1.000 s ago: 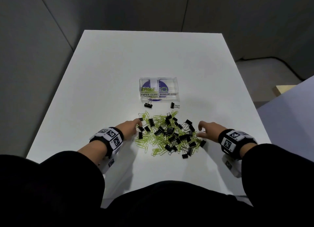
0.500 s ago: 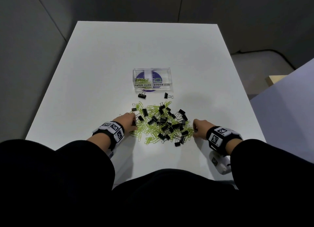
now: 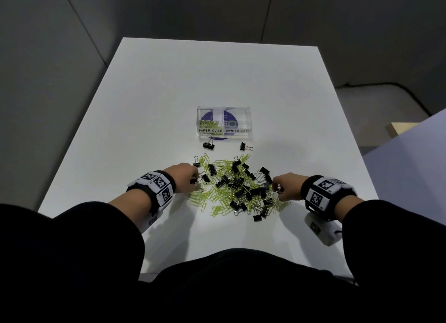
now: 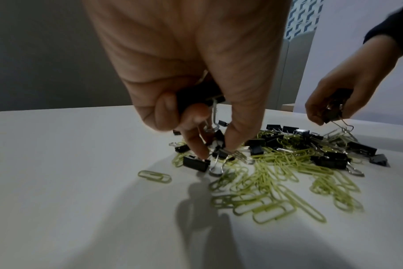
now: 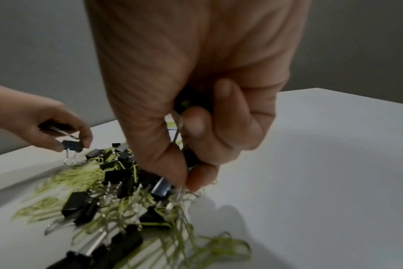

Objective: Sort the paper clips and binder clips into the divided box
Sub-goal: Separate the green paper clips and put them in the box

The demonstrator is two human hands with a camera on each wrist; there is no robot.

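Two bare hands work at opposite edges of one mixed heap [image 3: 239,187] of lime-green wire paper clips and small black binder clips with silver wire handles, which lies on the near half of a white rectangular table [image 3: 149,105]. The left hand [image 3: 183,176] is at the heap's left edge. In the left wrist view its curled fingers press a black binder clip [image 4: 199,98] into the palm, while thumb and forefinger [image 4: 236,131] reach down and pinch at another binder clip [image 4: 220,153] at the heap's edge; whether that one is clear of the table I cannot tell. The right hand [image 3: 287,186] is at the heap's right edge, its fingers bunched tight together around a black binder clip [image 5: 191,156] and silver handles, the fingertips [image 5: 201,177] pressed together just above the clips below.

Farther away, near the middle of the table, stands the clear plastic divided box [image 3: 224,134], with handwritten labels reading PAPER CLIPS on the left and BINDER CLIPS on the right. A few green paper clips [image 3: 209,123] lie in the left compartment; what the right one holds I cannot tell. Two stray black binder clips sit between box and heap: one [image 3: 209,145] just near the left compartment, the other [image 3: 242,146] near the right. A single green paper clip [image 4: 155,176] lies apart at the heap's left edge.
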